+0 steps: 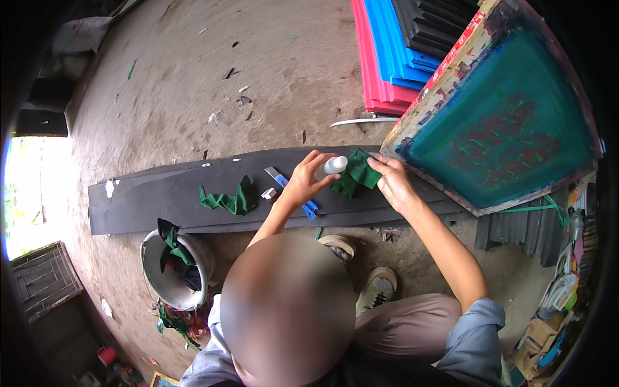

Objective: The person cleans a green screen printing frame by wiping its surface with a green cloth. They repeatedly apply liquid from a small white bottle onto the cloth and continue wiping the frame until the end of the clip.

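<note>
Bucket (169, 271), foam sheets (387, 51), printing screen (509, 116)

green cloth (356, 174), white bottle (334, 165), blue-handled cutter (290, 187), black strip (167, 193), second green rag (229, 201), teal screen (503, 122) blotched red in a paint-speckled frame, pink, blue and black stacked sheets (393, 45), grey-brown floor (193, 84)

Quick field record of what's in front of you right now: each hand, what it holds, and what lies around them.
left hand: grips a small white bottle, tipped toward the cloth
right hand: pinches a green cloth at the bottle's tip
surface: long dark sheet on the ground
beside left hand: blue utility knife, second green cloth
right of hands: teal printing screen frame, leaning
behind: stacked pink, blue and black foam sheets
lower left: metal bucket holding rags
</note>
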Motion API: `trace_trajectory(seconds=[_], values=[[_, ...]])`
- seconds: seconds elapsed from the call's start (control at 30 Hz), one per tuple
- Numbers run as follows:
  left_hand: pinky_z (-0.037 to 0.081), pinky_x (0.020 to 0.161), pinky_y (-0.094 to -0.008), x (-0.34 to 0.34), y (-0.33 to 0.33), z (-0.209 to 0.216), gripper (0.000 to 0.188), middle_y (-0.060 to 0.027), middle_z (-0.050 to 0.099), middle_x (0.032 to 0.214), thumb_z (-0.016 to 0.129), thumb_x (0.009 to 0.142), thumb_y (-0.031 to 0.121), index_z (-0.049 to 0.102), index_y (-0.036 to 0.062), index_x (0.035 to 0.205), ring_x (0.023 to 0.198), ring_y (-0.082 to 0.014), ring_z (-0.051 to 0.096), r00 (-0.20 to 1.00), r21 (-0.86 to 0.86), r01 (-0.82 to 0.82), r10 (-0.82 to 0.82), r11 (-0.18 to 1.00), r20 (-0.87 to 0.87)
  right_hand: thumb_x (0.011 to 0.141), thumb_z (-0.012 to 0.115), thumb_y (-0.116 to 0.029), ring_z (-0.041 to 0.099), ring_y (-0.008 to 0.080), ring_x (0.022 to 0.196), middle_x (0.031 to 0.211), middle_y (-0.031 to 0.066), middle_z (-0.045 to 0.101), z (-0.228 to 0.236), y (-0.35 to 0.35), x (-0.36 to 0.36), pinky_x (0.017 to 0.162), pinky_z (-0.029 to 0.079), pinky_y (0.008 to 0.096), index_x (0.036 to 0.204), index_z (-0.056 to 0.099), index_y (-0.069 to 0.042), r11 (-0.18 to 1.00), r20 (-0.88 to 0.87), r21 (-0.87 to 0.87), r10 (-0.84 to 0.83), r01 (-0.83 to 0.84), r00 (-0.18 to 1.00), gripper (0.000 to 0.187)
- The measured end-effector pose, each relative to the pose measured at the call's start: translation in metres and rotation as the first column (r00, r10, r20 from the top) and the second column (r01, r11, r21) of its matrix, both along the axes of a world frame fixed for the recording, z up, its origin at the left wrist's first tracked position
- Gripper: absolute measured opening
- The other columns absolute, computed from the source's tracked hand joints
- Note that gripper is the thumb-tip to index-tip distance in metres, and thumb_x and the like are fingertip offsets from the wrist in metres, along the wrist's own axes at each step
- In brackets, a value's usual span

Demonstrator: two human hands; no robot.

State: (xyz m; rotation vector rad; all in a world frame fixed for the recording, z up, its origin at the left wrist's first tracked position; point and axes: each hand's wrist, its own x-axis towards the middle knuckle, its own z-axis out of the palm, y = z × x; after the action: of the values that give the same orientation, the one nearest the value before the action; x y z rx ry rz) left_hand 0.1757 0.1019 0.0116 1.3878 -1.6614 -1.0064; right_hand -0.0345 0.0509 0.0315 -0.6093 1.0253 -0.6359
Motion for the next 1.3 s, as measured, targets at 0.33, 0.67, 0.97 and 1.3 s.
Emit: trace_trajectory(seconds=[0.33,0.67,0.97,1.3], values=[[0.041,0.091,-0.0359,0.003,0.016,-0.014,0.046,-0.0119,0.055,0.108,0.069,0.073,0.012,0.052,0.0057,0.116,0.105,-0.0279,0.053,0.997,-0.039,-0.006,0.003,0.999,-0.081,0.091,0.048,-0.008,0.060,0.0183,0.096,0.104,0.0105,0.060,-0.002,0.014,0.001,0.086,0.049,0.0307,0.110,0.052,0.002,0.996,0.071,0.073,-0.052,0.047,0.996,0.022],[0.038,0.094,-0.0372,-0.039,-0.006,0.099,0.042,-0.0145,0.055,0.111,0.067,0.076,0.018,0.052,0.0017,0.111,0.109,-0.0305,0.050,0.997,-0.335,0.071,-0.057,0.939,0.052,0.085,0.055,-0.004,0.061,0.0177,0.093,0.101,0.0102,0.061,0.102,0.036,-0.069,0.083,0.049,0.0295,0.107,0.054,0.002,0.961,0.165,-0.183,-0.180,0.209,0.970,0.023],[0.038,0.094,-0.0387,-0.122,-0.031,0.143,0.040,-0.0165,0.051,0.110,0.065,0.078,0.019,0.052,0.0044,0.113,0.107,-0.0314,0.050,0.938,-0.280,0.336,-0.292,0.899,0.188,0.081,0.063,-0.009,0.059,0.0127,0.084,0.093,0.0030,0.062,0.101,0.078,-0.217,0.074,0.044,0.0244,0.101,0.058,-0.002,0.685,0.092,-0.357,-0.651,0.636,0.753,0.022],[0.027,0.104,-0.0431,-0.157,-0.101,0.083,0.074,-0.0181,0.025,0.129,0.067,0.076,0.016,0.024,0.0073,0.136,0.122,-0.0358,0.029,0.986,-0.349,-0.167,0.162,0.922,-0.043,0.083,0.065,-0.017,0.053,0.0140,0.079,0.087,0.0052,0.059,0.191,-0.046,-0.247,0.074,0.043,0.0288,0.094,0.055,0.001,-0.135,0.179,-0.950,-0.974,0.281,0.136,0.023]])
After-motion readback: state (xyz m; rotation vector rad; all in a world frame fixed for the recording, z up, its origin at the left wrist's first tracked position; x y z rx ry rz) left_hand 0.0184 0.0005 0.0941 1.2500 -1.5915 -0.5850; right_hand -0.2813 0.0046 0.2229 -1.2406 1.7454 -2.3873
